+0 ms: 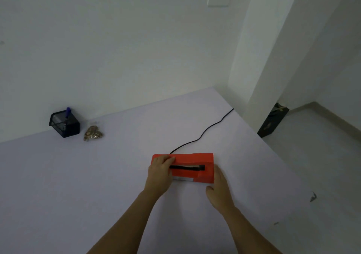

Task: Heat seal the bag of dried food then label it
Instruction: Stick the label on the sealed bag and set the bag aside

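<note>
A red heat sealer (192, 162) with a black sealing slot lies on the pale table (97, 185) right of centre. My left hand (159, 172) rests on its left end, fingers curled over the top. My right hand (219, 187) lies flat against its right end with straight fingers. A small clear bag of dried food (93, 133) sits far off at the back left, apart from both hands. Beside it stands a black mesh pen holder (64, 124) with a blue marker (68, 112) in it.
The sealer's black cord (207, 130) runs from its back toward the table's far right corner. White walls bound the table behind. The table's right edge drops to a light floor, where a dark bag (272, 121) leans on the wall.
</note>
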